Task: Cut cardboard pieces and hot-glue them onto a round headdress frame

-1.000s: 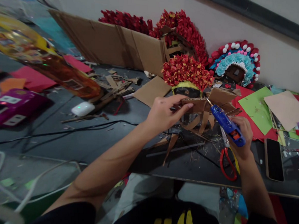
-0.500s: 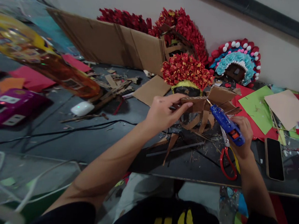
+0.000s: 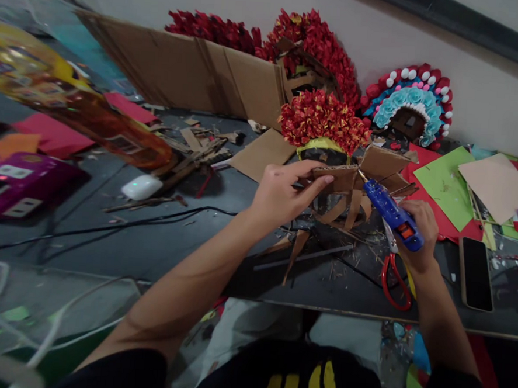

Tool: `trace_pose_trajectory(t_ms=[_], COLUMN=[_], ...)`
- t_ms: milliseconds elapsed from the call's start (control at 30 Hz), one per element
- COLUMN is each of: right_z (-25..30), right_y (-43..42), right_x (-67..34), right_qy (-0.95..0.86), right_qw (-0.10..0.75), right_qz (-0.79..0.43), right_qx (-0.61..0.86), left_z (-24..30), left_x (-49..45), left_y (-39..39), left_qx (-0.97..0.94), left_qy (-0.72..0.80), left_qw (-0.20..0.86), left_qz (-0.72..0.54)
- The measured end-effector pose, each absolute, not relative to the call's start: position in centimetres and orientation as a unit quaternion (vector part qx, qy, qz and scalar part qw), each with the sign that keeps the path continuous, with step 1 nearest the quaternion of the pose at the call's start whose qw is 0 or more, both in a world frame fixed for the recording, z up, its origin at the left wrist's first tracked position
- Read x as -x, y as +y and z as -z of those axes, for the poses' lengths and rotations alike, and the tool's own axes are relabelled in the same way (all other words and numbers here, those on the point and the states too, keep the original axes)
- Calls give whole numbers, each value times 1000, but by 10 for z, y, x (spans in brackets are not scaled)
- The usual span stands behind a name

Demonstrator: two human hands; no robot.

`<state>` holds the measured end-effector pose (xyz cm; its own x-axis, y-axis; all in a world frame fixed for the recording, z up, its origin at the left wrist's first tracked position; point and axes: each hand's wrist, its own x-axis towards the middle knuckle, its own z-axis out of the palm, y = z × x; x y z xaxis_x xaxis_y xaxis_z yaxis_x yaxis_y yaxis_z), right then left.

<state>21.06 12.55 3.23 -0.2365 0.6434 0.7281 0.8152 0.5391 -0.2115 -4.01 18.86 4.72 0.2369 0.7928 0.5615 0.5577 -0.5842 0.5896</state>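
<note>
Between thumb and fingers, my left hand (image 3: 283,192) pinches the left end of a folded cardboard piece (image 3: 341,178). My right hand (image 3: 421,233) is wrapped round a blue glue gun (image 3: 387,210), whose metal nozzle meets the cardboard near its fold. Under the cardboard stands a frame of bent cardboard strips (image 3: 350,208), partly covered by it. Just behind is a headpiece of red and orange petals (image 3: 325,122) with a yellow band. Red-handled scissors (image 3: 395,278) lie below the glue gun, partly hidden by my right hand.
A phone (image 3: 476,274) lies at right, near coloured paper sheets (image 3: 446,185). At left are a bottle of amber liquid (image 3: 109,123), a white mouse (image 3: 142,187) and a purple box (image 3: 26,185). A long cardboard panel (image 3: 183,72) leans behind. Black cables (image 3: 152,217) cross the table.
Almost nothing differs. Both hands keep their hold, and the glue gun's nozzle stays at the cardboard's fold; the whole view has shifted very slightly.
</note>
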Motion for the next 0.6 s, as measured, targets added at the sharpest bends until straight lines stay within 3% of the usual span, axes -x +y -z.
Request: trace_pose_trajectory(t_ms=[600], right_z=[-30], right_y=[127], right_x=[-211], right_qy=[-791], right_qw=[400], right_qz=[96], right_qx=[454], left_z=[-48], left_x=[41], left_y=[189], left_qx=[-769], left_qy=[442], left_qw=[125], left_qz=[-444])
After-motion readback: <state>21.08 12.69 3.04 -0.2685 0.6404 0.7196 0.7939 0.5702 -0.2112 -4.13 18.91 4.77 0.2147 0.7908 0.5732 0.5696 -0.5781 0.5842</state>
